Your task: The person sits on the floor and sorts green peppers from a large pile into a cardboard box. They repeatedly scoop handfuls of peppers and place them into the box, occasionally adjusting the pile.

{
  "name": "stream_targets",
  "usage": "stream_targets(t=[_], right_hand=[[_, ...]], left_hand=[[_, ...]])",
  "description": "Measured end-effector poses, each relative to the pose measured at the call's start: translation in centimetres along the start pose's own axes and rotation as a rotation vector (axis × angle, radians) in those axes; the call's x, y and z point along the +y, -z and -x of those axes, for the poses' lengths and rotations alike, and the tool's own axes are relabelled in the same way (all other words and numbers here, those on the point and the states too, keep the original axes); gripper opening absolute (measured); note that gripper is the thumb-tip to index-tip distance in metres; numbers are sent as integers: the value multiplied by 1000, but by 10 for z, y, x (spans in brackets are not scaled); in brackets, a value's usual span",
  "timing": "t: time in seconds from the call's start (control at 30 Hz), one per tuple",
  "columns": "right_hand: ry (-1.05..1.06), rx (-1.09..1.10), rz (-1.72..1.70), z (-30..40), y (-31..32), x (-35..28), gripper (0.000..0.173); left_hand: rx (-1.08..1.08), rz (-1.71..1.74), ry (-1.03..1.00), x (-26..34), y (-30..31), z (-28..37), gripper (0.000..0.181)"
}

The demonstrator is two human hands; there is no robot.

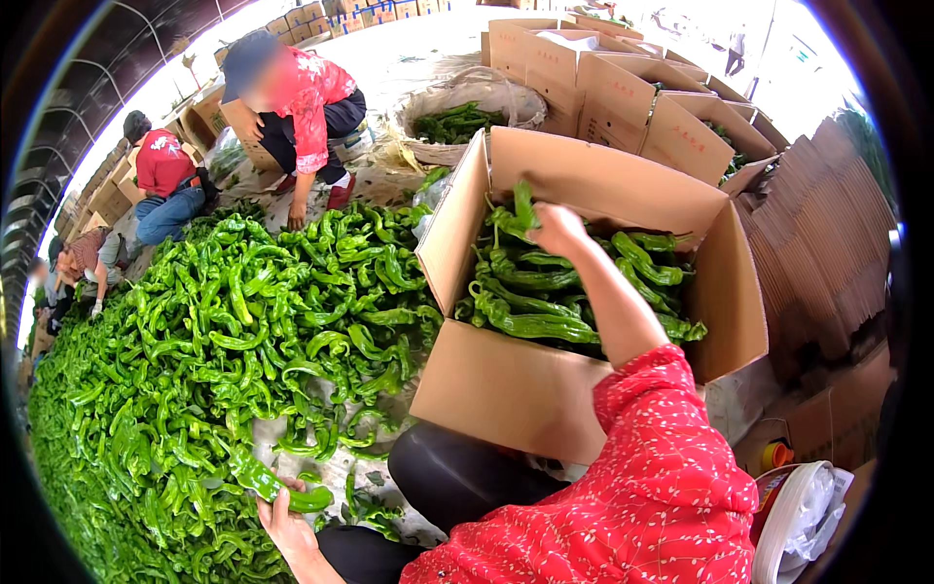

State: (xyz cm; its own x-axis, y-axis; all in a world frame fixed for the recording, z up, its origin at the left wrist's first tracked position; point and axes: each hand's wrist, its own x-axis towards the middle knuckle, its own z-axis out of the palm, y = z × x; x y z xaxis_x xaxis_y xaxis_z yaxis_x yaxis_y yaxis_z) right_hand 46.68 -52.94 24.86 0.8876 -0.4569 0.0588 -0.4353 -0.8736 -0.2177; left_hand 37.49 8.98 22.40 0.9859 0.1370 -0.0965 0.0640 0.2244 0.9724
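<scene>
My left hand [287, 515] grips a long green pepper [255, 473] low over the edge of a wide heap of green peppers [241, 321]. Inside an open cardboard box [503, 383] on my right, several long peppers [536, 325] lie side by side in layers. My right hand [560, 230] reaches into that box near its far wall. Its fingers are closed on another green pepper [523, 204], which stands tilted upward above the layer. My forearm hides part of the box's contents.
Across the heap a person in a red top [321, 95] crouches, one hand at the peppers. Other people work farther left. A woven basket [438, 153] stands behind the box. Flattened cardboard [817, 241] is stacked at right, above a white bucket [777, 518]. Several filled boxes [686, 142] line the back.
</scene>
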Motion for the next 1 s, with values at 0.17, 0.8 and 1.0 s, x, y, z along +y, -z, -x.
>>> stream_targets(t=[0.17, 0.8, 1.0], right_hand=[[-30, 755, -629, -1, 49, 30, 44], [167, 300, -188, 29, -2, 54, 46], [132, 115, -27, 22, -52, 55, 29]], left_hand=[[118, 5, 56, -1, -1, 0, 47], [77, 64, 74, -2, 2, 2, 45], [23, 28, 28, -4, -3, 9, 43]])
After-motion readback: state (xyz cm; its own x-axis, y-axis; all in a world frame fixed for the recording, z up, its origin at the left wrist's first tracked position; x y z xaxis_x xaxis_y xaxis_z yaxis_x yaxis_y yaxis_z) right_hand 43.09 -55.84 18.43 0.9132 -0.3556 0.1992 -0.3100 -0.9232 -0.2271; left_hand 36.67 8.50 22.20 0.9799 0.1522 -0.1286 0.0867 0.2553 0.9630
